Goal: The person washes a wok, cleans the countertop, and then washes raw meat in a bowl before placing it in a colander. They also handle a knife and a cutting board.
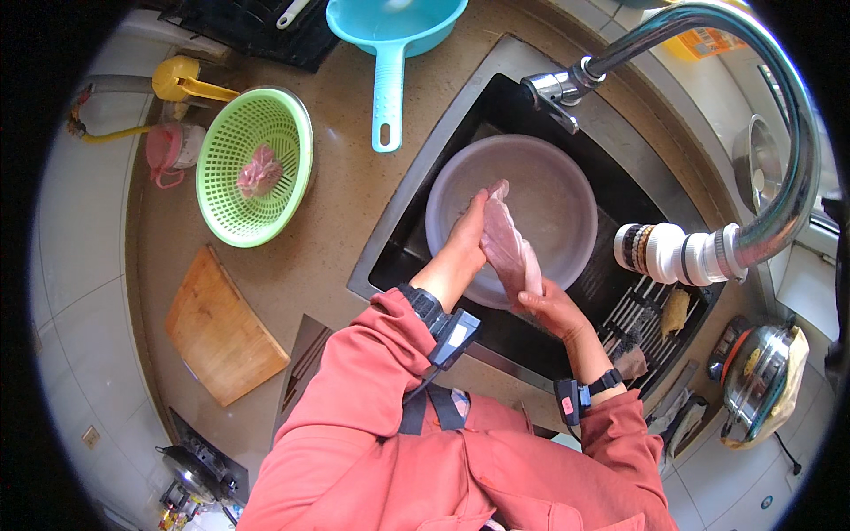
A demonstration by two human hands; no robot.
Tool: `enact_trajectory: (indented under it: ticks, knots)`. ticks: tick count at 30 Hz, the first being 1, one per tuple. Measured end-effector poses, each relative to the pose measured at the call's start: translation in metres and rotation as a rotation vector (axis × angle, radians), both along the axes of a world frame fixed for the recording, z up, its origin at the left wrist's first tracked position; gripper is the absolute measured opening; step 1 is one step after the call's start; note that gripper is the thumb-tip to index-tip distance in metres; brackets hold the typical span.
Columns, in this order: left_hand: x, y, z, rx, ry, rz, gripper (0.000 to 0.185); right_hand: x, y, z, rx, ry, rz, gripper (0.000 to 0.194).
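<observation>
A long piece of raw meat (506, 242) is stretched between my two hands above a pale purple basin (446, 192) in the sink. My left hand (470, 229) grips its upper left side near the far end. The near end is in my right hand (552, 306), with the thumb on top. Cloudy water seems to stand in the basin. To the left, a green colander (302, 143) on the counter holds another piece of raw meat (260, 172).
A chrome faucet (790, 159) arches over the sink's right side. A drain rack (641, 308) with a yellow sponge (675, 313) lies right of the basin. The blue dipper (390, 86) sits beyond the sink, and a wooden cutting board (226, 328) lies at the left.
</observation>
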State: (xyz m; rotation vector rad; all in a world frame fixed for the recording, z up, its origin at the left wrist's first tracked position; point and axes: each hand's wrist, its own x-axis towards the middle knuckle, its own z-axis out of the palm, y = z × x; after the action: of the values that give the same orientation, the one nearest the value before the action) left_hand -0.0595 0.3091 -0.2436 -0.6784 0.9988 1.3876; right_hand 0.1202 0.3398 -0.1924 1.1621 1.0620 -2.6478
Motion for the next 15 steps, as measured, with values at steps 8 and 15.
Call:
enact_trajectory:
  ticks: [8, 15]
  knots:
    - [-0.013, -0.006, -0.02, 0.002, 0.097, 0.04, 0.034, -0.023, 0.023, -0.077, 0.33, -0.437, 0.138, 0.047]
    - [-0.019, -0.026, -0.026, -0.248, 0.134, -0.052, 0.048, -0.036, 0.02, -0.146, 0.992, -0.755, 0.087, 0.056]
